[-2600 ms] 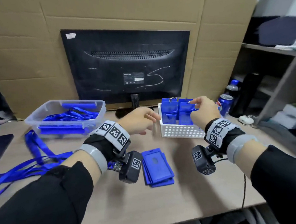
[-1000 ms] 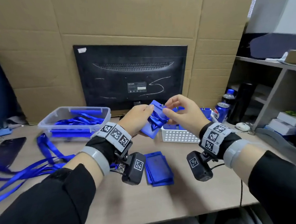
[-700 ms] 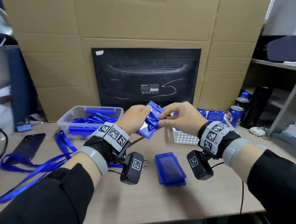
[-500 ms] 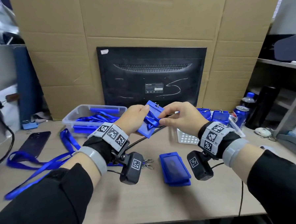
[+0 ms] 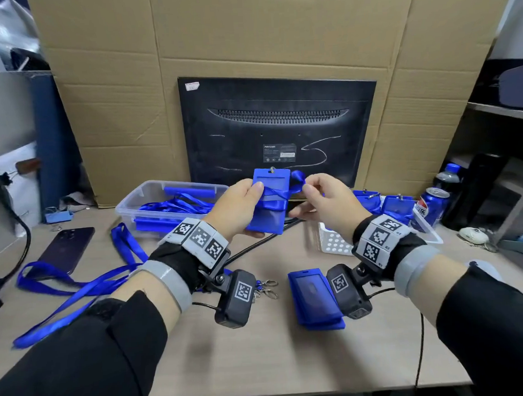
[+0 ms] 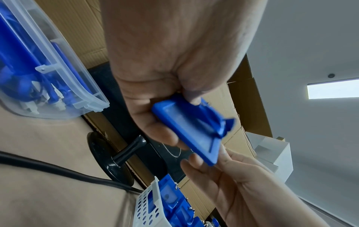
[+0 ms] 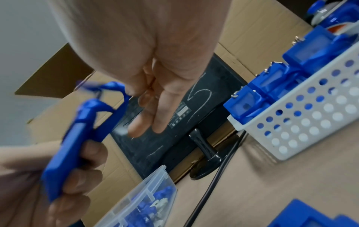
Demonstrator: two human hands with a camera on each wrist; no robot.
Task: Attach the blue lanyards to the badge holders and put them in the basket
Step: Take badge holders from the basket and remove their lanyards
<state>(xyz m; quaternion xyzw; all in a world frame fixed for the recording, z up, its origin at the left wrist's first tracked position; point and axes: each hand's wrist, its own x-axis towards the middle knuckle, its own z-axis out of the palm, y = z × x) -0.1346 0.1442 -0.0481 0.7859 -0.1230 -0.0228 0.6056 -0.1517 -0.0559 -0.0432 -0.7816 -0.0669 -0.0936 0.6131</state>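
Blue plastic badge holder (image 5: 269,202) stands upright in the air above the bench (image 5: 262,349), a blue lanyard (image 5: 277,197) wound around its middle. Left hand (image 5: 239,211) grips its left edge — thumb across the front, fingers (image 7: 93,151) curled behind. Right hand (image 5: 327,200) pinches the lanyard's loose loop just right of the holder, its other fingers relaxed. Beyond the right wrist sits the white perforated basket (image 5: 332,242), already holding wrapped holders. More bare holders (image 5: 314,301) lie stacked near the wrists; loose lanyards (image 5: 77,289) trail left, beside a clear tub (image 5: 151,200).
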